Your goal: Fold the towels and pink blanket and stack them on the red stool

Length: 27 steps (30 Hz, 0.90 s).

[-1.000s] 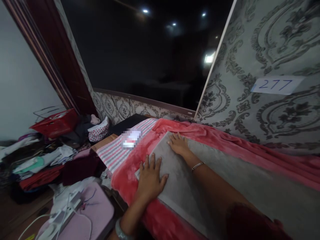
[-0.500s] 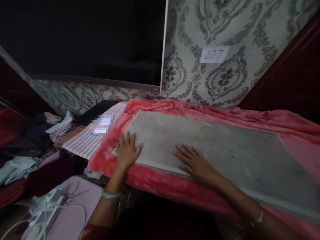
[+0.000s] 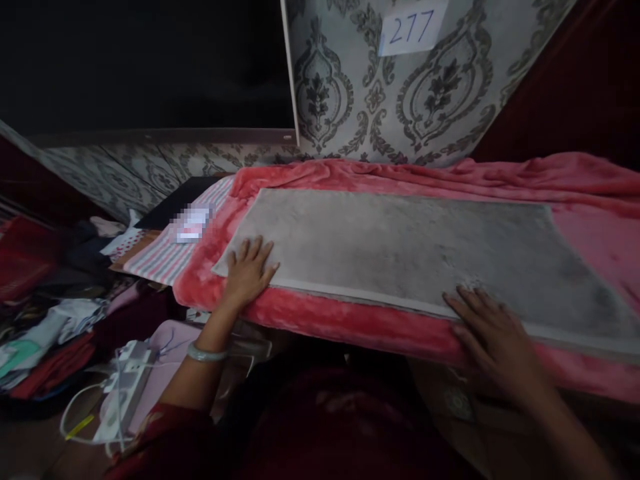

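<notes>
A: How is the left hand [image 3: 246, 272] placed?

B: It is laid flat, palm down, with the fingers spread, on the near left corner of the grey mat [image 3: 400, 247]. Nothing is gripped; the corner is only pressed under the palm. A pale bangle [image 3: 206, 353] is worn at that wrist.

A: And the right hand [image 3: 495, 333]?

B: It is also opened out flat, fingers extended, and is rested across the near edge of the same mat, well apart from the left hand. The fingertips are laid on the grey surface, the palm over the red blanket [image 3: 350, 320] below the edge. Nothing is held in it.

A: Where is the mat found?

B: It is spread lengthwise on the red blanket, by which it is bordered on every side.

A: What is seen around it?

B: A striped cloth [image 3: 170, 257] is laid just beside the blanket's left end. Patterned wallpaper [image 3: 350, 87] is seen behind, with a paper label [image 3: 411, 28] marked 277 fixed to it. Piled clothes [image 3: 55, 320] are seen at the far left, and a white power strip [image 3: 125, 390] with cables lies near the left forearm.
</notes>
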Each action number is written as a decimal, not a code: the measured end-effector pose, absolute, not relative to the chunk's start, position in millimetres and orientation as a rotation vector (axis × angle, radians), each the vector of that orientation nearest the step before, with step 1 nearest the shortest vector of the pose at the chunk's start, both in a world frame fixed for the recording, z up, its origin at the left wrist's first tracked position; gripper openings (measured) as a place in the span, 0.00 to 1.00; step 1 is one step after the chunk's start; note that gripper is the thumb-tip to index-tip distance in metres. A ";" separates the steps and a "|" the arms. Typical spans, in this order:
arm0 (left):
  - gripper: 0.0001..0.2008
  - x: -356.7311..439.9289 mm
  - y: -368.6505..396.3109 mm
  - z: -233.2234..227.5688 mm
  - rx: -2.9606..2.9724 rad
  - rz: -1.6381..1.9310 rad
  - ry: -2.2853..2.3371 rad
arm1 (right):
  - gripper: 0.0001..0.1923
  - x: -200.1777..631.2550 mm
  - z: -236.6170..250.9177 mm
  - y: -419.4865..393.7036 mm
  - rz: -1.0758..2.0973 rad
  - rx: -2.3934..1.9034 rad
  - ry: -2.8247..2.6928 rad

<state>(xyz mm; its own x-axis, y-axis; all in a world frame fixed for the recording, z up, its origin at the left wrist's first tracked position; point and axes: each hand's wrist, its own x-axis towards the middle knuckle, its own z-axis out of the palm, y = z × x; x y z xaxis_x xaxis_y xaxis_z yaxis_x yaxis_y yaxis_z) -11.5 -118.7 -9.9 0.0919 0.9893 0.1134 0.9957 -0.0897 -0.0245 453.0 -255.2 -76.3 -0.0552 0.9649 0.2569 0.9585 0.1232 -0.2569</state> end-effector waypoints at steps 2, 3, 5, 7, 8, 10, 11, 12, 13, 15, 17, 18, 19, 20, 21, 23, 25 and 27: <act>0.29 -9.8 -123.1 -16.7 -2.257 -0.077 -2.048 | 0.30 449.1 -80.4 -263.4 0.011 -1.917 -2.013; 0.29 -9.7 -123.9 -18.0 -2.245 -0.090 -2.046 | 0.30 447.2 -81.2 -266.1 0.009 -1.921 -1.989; 0.29 -6.1 -123.6 -16.4 -2.242 -0.172 -2.007 | 0.29 444.4 -79.8 -269.1 0.026 -1.884 -1.923; 0.28 8.3 -123.1 -12.4 -2.324 -0.294 -1.902 | 0.28 441.7 -74.6 -268.7 0.046 -1.822 -1.827; 0.27 20.9 -123.9 -11.0 -2.406 -0.361 -1.816 | 0.27 440.0 -71.3 -267.2 0.049 -1.802 -1.780; 0.24 55.0 -128.9 -11.3 -2.633 -0.457 -1.570 | 0.26 435.9 -65.3 -262.0 0.043 -1.773 -1.733; 0.22 74.3 -132.6 -13.2 -2.748 -0.483 -1.422 | 0.24 433.8 -63.4 -258.5 0.034 -1.749 -1.738; 0.20 93.2 -136.4 -15.9 -2.839 -0.500 -1.274 | 0.22 432.1 -62.6 -254.9 0.019 -1.711 -1.756; 0.19 110.3 -139.5 -19.2 -2.900 -0.515 -1.138 | 0.20 430.9 -63.0 -251.2 -0.004 -1.660 -1.777; 0.15 134.9 -142.2 -26.3 -2.931 -0.565 -0.936 | 0.16 430.3 -66.5 -245.0 -0.062 -1.555 -1.807; 0.13 144.8 -139.7 -32.3 -2.899 -0.640 -0.818 | 0.14 431.5 -72.0 -240.8 -0.114 -1.488 -1.805; 0.12 145.4 -137.4 -34.4 -2.886 -0.685 -0.770 | 0.14 432.1 -74.7 -239.3 -0.132 -1.466 -1.798; 0.12 144.2 -134.8 -36.1 -2.880 -0.729 -0.729 | 0.13 432.3 -77.3 -238.3 -0.149 -1.446 -1.788; 0.12 142.3 -132.6 -37.2 -2.879 -0.771 -0.698 | 0.13 431.9 -79.6 -237.5 -0.167 -1.429 -1.772; 0.13 140.3 -131.0 -37.9 -2.873 -0.811 -0.673 | 0.12 431.1 -81.6 -237.1 -0.182 -1.416 -1.754; 0.14 137.8 -130.2 -38.4 -2.837 -0.864 -0.654 | 0.13 428.0 -85.2 -237.9 -0.202 -1.399 -1.711; 0.12 137.2 -132.0 -38.1 -2.790 -0.879 -0.648 | 0.14 424.7 -88.1 -242.1 -0.212 -1.383 -1.662; 0.10 136.7 -133.9 -37.2 -2.774 -0.882 -0.629 | 0.14 423.9 -89.5 -249.5 -0.215 -1.367 -1.624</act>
<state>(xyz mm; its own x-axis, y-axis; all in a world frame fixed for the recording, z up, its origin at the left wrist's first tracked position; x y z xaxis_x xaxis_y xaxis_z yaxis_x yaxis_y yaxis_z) 136.7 -133.9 -37.2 0.7370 0.3427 0.5826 0.4394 -0.8979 -0.0276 423.9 -249.5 -89.5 0.0958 0.6627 0.7427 0.8330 0.3551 -0.4243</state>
